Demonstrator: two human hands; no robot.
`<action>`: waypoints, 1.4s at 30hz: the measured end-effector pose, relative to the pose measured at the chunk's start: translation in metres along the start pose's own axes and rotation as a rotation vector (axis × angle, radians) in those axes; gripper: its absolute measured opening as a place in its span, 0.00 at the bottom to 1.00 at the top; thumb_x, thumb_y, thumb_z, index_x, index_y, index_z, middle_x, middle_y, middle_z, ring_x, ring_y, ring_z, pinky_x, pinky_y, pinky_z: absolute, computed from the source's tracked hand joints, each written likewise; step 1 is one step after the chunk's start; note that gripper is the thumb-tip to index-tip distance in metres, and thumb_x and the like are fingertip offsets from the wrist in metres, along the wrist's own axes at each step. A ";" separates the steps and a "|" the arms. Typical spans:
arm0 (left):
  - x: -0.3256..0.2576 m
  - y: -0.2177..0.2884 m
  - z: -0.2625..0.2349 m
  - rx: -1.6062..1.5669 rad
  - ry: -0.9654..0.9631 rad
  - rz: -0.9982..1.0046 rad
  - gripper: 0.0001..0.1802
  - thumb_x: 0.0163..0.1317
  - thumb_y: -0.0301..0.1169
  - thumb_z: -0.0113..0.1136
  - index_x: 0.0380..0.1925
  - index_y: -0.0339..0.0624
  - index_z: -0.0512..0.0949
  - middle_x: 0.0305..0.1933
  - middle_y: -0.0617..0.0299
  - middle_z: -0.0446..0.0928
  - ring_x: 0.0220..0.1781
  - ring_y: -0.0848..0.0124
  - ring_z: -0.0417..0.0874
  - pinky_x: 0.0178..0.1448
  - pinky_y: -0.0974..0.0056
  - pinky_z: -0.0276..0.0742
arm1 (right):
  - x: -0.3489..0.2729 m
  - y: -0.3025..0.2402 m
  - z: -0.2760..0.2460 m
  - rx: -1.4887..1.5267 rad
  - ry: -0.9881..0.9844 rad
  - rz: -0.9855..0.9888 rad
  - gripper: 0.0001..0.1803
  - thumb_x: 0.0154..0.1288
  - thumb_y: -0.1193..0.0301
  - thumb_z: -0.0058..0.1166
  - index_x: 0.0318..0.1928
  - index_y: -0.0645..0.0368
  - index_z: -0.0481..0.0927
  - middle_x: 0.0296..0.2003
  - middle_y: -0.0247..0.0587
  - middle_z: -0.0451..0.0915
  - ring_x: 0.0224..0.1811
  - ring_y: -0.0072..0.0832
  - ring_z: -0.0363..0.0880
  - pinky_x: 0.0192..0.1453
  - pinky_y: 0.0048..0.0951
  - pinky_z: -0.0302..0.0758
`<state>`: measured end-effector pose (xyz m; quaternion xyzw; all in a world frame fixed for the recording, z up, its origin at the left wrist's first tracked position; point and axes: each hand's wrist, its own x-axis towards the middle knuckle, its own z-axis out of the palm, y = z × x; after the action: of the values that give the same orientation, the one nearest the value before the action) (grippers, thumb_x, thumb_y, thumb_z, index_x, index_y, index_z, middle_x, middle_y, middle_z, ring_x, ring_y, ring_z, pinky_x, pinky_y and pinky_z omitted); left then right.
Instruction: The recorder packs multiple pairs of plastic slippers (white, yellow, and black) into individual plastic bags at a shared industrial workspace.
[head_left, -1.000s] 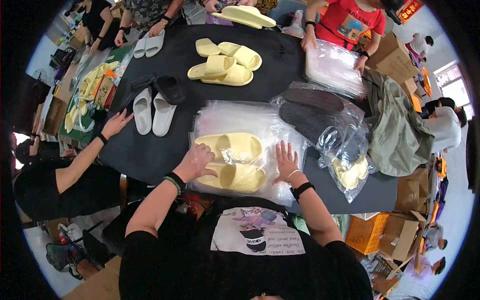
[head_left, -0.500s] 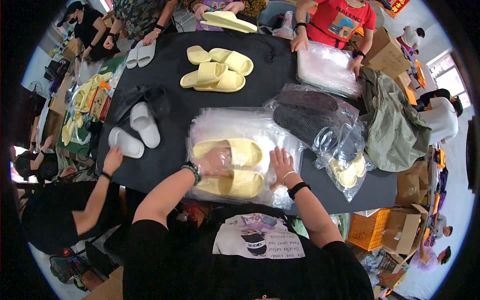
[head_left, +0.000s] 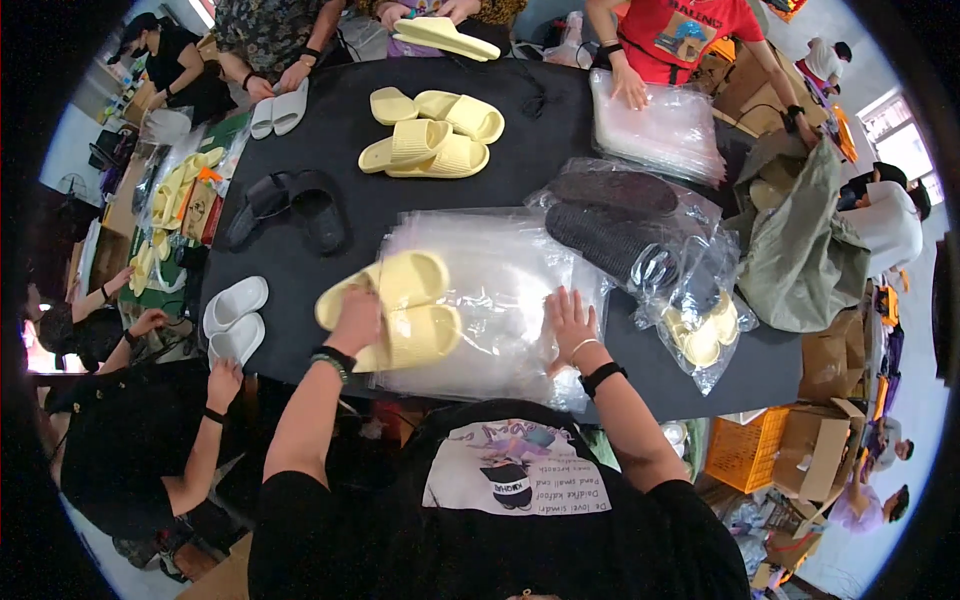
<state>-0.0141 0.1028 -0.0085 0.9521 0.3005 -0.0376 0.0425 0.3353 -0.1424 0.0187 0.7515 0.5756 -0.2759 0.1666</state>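
Note:
My left hand (head_left: 360,318) grips a pair of pale yellow slide slippers (head_left: 425,338) near their heel ends. The pair lies side by side over the left edge of a stack of clear plastic bags (head_left: 505,320), toes pointing right. Spread flat on the stack's right side is my right hand (head_left: 572,325), its fingers apart and holding nothing. Beyond the bags, several yellow slippers (head_left: 430,150) rest on the black table (head_left: 330,110). Right of the stack are dark slippers (head_left: 610,235) in clear plastic, and a bag of round yellow pieces (head_left: 700,335).
Black slippers (head_left: 320,215) and white slippers (head_left: 238,305) lie at the left, where a co-worker's hand (head_left: 225,380) touches the white pair. A person in red (head_left: 690,40) leans over another bag stack (head_left: 655,125). A green sack (head_left: 800,240) bulges at the right edge. An orange crate (head_left: 745,448) stands below.
My left hand has drawn the yellow slippers leftward across the bags; my right hand stays put. White slippers now lie together, and the person in red has moved one hand to the green sack.

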 end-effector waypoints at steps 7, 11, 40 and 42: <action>-0.077 -0.086 -0.073 0.198 0.210 -0.571 0.12 0.44 0.33 0.60 0.28 0.37 0.82 0.37 0.51 0.79 0.52 0.51 0.73 0.52 0.44 0.66 | -0.027 -0.014 -0.012 -0.022 0.159 -0.143 0.85 0.20 0.42 0.76 0.73 0.59 0.33 0.74 0.56 0.30 0.76 0.57 0.27 0.72 0.64 0.43; -0.051 -0.021 -0.156 0.157 0.443 -0.526 0.11 0.43 0.30 0.60 0.28 0.35 0.81 0.37 0.47 0.79 0.50 0.47 0.73 0.52 0.46 0.68 | -0.013 -0.002 0.029 -0.010 0.096 -0.122 0.84 0.18 0.46 0.78 0.74 0.58 0.34 0.74 0.54 0.31 0.76 0.57 0.27 0.73 0.64 0.42; 0.036 0.071 -0.001 -0.225 0.197 -0.376 0.10 0.51 0.36 0.60 0.28 0.43 0.84 0.38 0.57 0.80 0.53 0.60 0.74 0.53 0.47 0.67 | 0.005 -0.005 0.044 0.007 0.093 -0.076 0.89 0.11 0.46 0.80 0.73 0.59 0.33 0.75 0.49 0.31 0.77 0.52 0.24 0.75 0.57 0.35; 0.030 0.058 -0.003 -0.239 0.193 -0.450 0.11 0.50 0.37 0.61 0.27 0.42 0.83 0.38 0.54 0.80 0.50 0.57 0.76 0.51 0.49 0.70 | 0.003 -0.008 0.041 -0.029 0.070 -0.077 0.89 0.12 0.44 0.78 0.73 0.61 0.33 0.75 0.50 0.30 0.77 0.53 0.24 0.75 0.56 0.35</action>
<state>0.0441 0.0732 -0.0054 0.8487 0.5096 0.0805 0.1162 0.3190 -0.1609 -0.0155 0.7356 0.6135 -0.2471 0.1464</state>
